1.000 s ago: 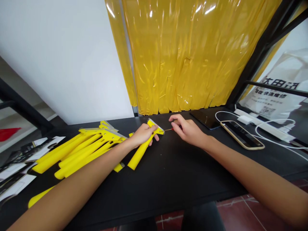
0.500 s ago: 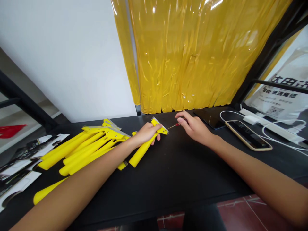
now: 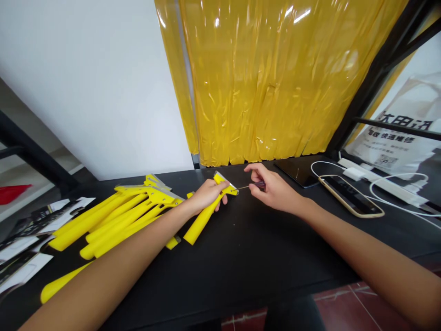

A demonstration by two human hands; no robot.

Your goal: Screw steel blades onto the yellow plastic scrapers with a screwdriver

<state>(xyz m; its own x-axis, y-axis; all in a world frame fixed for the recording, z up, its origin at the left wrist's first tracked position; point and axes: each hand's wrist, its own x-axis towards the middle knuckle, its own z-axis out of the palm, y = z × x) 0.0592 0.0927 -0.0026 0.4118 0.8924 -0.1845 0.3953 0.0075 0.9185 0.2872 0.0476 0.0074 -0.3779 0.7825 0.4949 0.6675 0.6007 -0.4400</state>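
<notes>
My left hand (image 3: 209, 196) is closed around the head end of a yellow scraper (image 3: 202, 221), whose handle slants down toward me. The scraper's metal-edged head sticks out above and to the right of my thumb. In my right hand (image 3: 274, 189) is a screwdriver (image 3: 244, 186) with a thin metal shaft. Its dark handle lies by the thumb and curled fingers, while the index finger reaches forward. The tip meets a screw at the right corner of the scraper head. Left of my hands, partly behind my forearm, lie several similar yellow scrapers (image 3: 119, 220) in a heap.
The black table (image 3: 248, 257) carries printed cards (image 3: 27, 243) at far left. A phone (image 3: 351, 196), a dark flat tablet-like device (image 3: 298, 171), and a white power strip (image 3: 389, 182) with cables lie right. Yellow plastic strips (image 3: 262, 92) hang behind the table.
My right fingers have shifted around the screwdriver handle, with the index finger now stretched out. The tip stays at the scraper's corner. The whole view has moved slightly.
</notes>
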